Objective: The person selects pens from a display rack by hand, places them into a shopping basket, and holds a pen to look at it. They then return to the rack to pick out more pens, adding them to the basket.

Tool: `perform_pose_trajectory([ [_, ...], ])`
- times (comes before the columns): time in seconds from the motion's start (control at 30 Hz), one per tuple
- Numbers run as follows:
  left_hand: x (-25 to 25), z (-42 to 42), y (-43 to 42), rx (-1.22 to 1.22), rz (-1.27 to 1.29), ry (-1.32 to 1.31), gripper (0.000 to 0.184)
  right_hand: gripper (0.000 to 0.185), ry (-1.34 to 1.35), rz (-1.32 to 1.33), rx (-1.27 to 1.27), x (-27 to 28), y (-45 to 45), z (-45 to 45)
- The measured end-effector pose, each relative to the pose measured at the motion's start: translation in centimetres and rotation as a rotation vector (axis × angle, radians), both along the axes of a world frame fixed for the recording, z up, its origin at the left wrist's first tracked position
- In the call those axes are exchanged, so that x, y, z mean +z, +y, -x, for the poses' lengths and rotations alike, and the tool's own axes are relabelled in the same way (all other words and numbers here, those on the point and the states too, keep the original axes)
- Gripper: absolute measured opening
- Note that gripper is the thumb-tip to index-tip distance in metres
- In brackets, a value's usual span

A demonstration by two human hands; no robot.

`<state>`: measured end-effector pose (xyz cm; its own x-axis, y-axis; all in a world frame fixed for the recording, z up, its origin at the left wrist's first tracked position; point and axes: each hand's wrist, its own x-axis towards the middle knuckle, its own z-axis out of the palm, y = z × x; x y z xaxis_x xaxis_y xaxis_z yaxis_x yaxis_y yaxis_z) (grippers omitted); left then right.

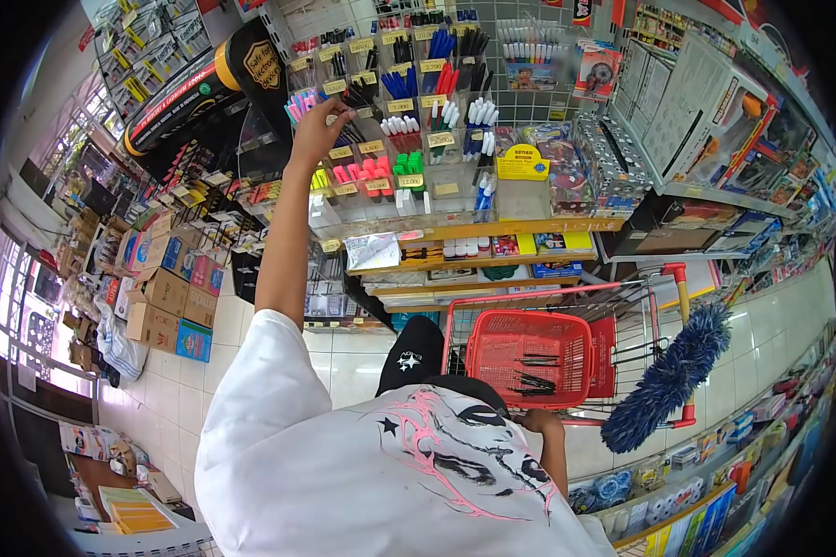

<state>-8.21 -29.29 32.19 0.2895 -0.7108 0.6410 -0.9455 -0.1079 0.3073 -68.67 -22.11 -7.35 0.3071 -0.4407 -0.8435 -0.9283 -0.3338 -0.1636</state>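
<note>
My left hand is raised to a tiered pen display, its fingers drawn together in a pinch beside a compartment of black pens. What sits between the fingertips is too small to make out. Pastel pens stand just left of this hand. Down by my side, my right hand is at the near edge of a red plastic basket, where its fingers are mostly hidden. Several black pens lie inside the basket, which rests in a metal shopping cart.
A blue fluffy duster stands out over the cart's right end. Stacked cartons line the floor at left. A large battery-shaped display juts out beside the pens. Shelves of boxed goods run along the right. White floor tiles show between them.
</note>
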Motion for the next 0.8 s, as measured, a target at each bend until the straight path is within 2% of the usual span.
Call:
perform_pose_trajectory([
  [0.13,-0.3,0.1,0.3,0.018,-0.026,-0.035,0.025,0.069,-0.034,0.03,-0.015,1.2,0.4,-0.1],
  [0.27,-1.0,-0.3,0.8,0.008,-0.015,-0.191,0.027,0.072,-0.09,0.063,-0.033,2.3,0.8,0.0],
  [0.33,-1.1,-0.3,0.9,-0.006,-0.021,-0.231,0.026,0.073,-0.116,0.108,-0.042,2.0,0.9,0.1],
  [0.43,-0.8,0.2,0.9,-0.003,0.005,-0.254,0.026,0.073,-0.057,0.036,-0.041,0.0,0.5,0.3],
  [0.8,-0.7,-0.9,0.3,0.038,-0.145,-0.338,0.031,0.064,-0.088,0.091,-0.062,1.4,1.6,1.1],
])
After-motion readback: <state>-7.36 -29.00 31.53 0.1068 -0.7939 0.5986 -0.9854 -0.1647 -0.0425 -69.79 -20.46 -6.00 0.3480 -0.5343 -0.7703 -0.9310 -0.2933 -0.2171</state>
